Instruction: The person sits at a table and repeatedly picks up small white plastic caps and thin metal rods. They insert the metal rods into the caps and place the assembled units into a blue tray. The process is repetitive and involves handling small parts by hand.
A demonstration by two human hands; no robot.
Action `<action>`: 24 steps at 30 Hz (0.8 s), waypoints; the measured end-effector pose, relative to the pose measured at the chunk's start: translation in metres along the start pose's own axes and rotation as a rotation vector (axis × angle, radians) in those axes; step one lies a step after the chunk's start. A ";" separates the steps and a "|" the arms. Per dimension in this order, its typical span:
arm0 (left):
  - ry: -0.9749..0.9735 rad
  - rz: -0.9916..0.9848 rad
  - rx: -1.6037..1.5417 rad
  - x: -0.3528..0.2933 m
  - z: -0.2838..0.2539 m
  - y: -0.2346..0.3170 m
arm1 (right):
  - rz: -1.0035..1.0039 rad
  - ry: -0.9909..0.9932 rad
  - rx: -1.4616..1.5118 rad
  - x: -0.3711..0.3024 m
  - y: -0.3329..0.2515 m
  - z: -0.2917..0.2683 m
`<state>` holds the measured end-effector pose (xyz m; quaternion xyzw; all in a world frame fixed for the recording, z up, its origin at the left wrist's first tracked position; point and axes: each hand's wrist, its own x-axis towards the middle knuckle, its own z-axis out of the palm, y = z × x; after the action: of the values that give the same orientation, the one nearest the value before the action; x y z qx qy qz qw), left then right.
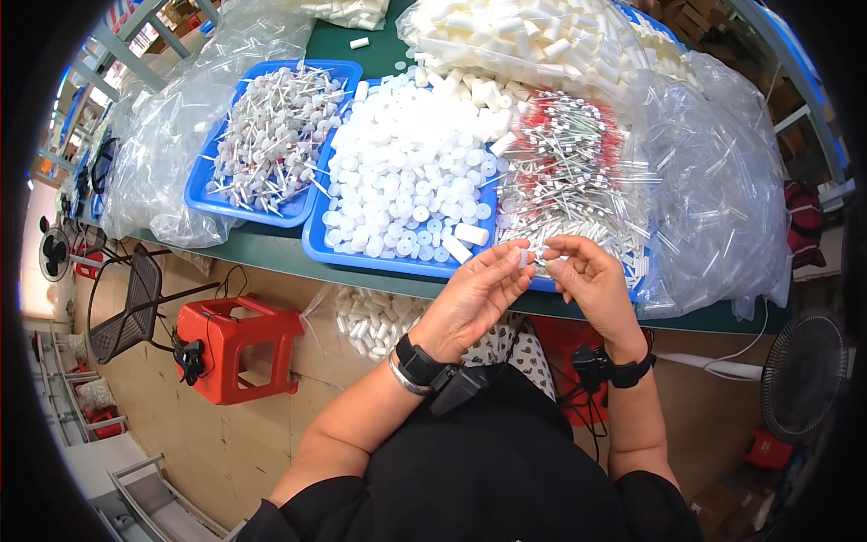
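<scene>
My left hand (488, 285) pinches a small translucent white disc (524, 258) between thumb and fingertips, over the front edge of the trays. Close beside it, the fingers of my right hand (589, 278) are closed in a pinch; what they hold is too small to make out. Behind my left hand, a blue tray (361, 263) is heaped with translucent white discs (420, 194) with center holes. Beyond my right hand lies a pile of thin metal pins with red bristly ends (569, 135), with short white rods (578, 221) nearer me.
A second blue tray (200, 200) at left holds finished-looking disc-and-pin pieces (271, 135). White foam cylinders (506, 32) fill a bag at the back. Clear plastic bags (713, 199) flank the trays on the green table. Below stand a red stool (237, 348) and a fan (802, 375).
</scene>
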<state>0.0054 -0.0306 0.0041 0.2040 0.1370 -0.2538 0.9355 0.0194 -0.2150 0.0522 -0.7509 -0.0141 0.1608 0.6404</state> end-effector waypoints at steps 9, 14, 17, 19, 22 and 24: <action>0.013 0.043 0.136 -0.001 0.001 -0.006 | -0.340 0.026 -0.462 -0.002 -0.001 0.002; -0.032 0.001 0.086 -0.001 -0.001 -0.007 | -0.248 0.070 -0.274 -0.005 0.007 0.014; -0.078 -0.017 0.059 0.000 -0.005 -0.011 | -0.120 0.077 -0.114 -0.006 0.010 0.018; -0.060 -0.035 0.035 0.001 -0.007 -0.014 | -0.325 0.191 -0.366 -0.008 0.012 0.027; -0.121 -0.109 -0.061 0.001 -0.011 -0.015 | -0.533 0.253 -0.517 -0.007 0.016 0.033; -0.100 -0.094 -0.001 0.000 -0.013 -0.014 | -0.525 0.234 -0.494 -0.007 0.013 0.034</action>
<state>-0.0042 -0.0359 -0.0113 0.1839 0.0994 -0.3071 0.9284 0.0017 -0.1867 0.0366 -0.8668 -0.1712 -0.1042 0.4566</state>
